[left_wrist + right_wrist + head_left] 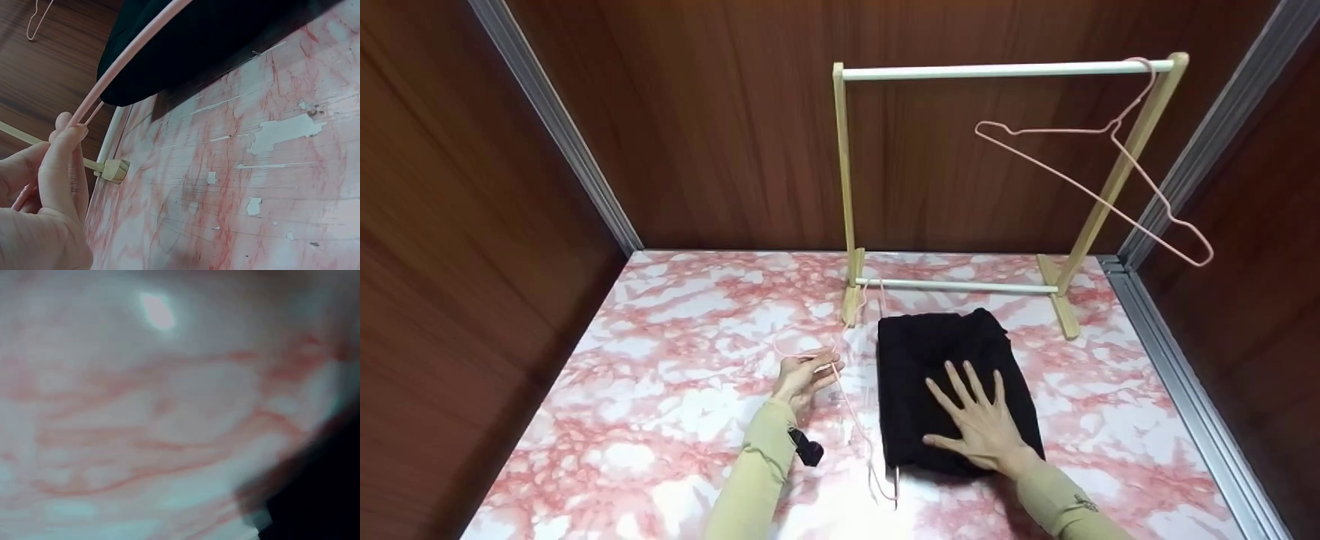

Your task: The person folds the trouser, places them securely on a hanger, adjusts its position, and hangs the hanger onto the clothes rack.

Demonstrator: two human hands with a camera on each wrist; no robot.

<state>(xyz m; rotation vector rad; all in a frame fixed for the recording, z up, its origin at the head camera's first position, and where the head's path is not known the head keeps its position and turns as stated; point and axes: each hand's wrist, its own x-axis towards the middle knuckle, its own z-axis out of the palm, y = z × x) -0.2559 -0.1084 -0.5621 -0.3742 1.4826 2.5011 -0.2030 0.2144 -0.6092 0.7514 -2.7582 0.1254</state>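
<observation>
My left hand (808,375) pinches a pink clothes hanger (851,411) near its neck, just left of a folded black cloth (907,375). The hanger's hook points toward the rack, and its near end lies by the cloth's lower left corner. In the left wrist view, thumb and fingers close round the pink hanger (126,56), with the dark cloth (169,62) behind it. My right hand (982,431) rests flat on the cloth, fingers spread. The right wrist view is blurred and shows tabletop beside a dark area; the hand itself is out of that view.
A wooden rack with a white top bar (1005,71) stands at the back of the table. Another pink hanger (1057,174) hangs at its right end. The marbled red and white tabletop (675,390) is bounded by brown wood-grain walls (720,150).
</observation>
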